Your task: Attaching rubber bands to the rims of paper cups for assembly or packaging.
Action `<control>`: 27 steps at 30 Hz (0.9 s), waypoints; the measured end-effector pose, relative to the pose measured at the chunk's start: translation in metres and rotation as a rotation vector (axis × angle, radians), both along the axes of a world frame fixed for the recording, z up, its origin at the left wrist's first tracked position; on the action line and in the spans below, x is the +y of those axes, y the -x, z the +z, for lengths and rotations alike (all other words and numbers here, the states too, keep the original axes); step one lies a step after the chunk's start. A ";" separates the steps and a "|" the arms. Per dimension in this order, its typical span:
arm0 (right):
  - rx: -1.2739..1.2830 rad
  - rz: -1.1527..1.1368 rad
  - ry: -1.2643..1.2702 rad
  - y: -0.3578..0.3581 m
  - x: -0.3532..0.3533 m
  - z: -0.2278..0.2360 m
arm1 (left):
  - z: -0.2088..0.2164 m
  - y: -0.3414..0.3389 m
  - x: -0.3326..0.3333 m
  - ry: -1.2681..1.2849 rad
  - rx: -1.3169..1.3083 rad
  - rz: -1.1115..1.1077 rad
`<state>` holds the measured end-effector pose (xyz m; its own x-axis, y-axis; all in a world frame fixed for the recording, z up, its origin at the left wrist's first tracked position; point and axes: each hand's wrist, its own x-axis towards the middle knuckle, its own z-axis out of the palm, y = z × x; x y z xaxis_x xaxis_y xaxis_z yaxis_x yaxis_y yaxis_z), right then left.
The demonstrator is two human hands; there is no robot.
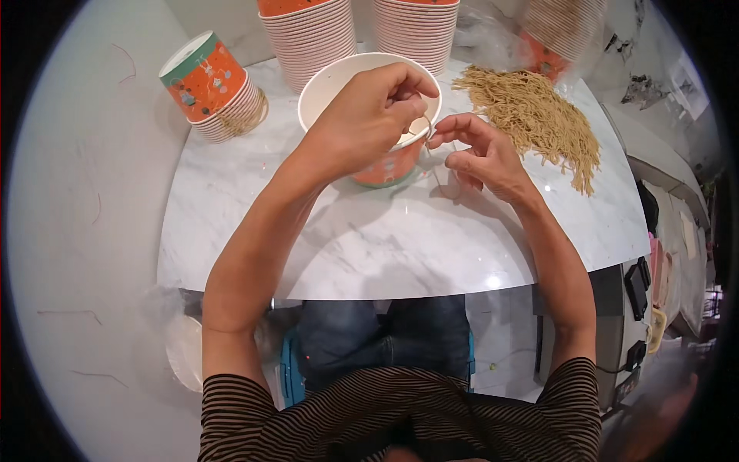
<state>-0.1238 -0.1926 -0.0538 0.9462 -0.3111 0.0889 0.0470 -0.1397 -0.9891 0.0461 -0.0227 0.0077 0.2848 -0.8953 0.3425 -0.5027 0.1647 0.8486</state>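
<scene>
A white paper bucket (pixel 323 91) with an orange and green outside stands upright on the marble table (pixel 339 258). Over its right rim runs a thin tan cord (pixel 440 183), whose lower end hangs down outside. My left hand (pixel 376 115) reaches across the bucket's mouth, its thumb and fingers closed on the cord just inside the rim. Outside that same rim is my right hand (pixel 485 154), fingertips close to the cord, thumb apart from the index finger. Whether those fingertips touch the cord is hard to make out.
A heap of tan cords (pixel 539 119) lies at the right. Two tall stacks of nested paper buckets (pixel 312 46) rise at the back. Farther left, another stack (pixel 212 85) leans over. Clear plastic wrap (pixel 493 38) covers more buckets at the back right.
</scene>
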 end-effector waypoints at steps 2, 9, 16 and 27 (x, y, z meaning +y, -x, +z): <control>0.001 0.021 -0.032 -0.002 0.003 -0.001 | 0.000 0.002 0.000 -0.014 -0.008 0.017; 0.095 0.070 0.048 -0.010 0.016 0.008 | -0.001 0.004 -0.004 -0.032 -0.051 0.013; 0.312 0.135 0.395 -0.004 -0.003 0.042 | -0.004 0.001 -0.001 -0.015 -0.029 0.013; 0.040 -0.024 0.224 -0.021 0.019 0.004 | -0.003 0.002 -0.001 -0.015 -0.020 0.061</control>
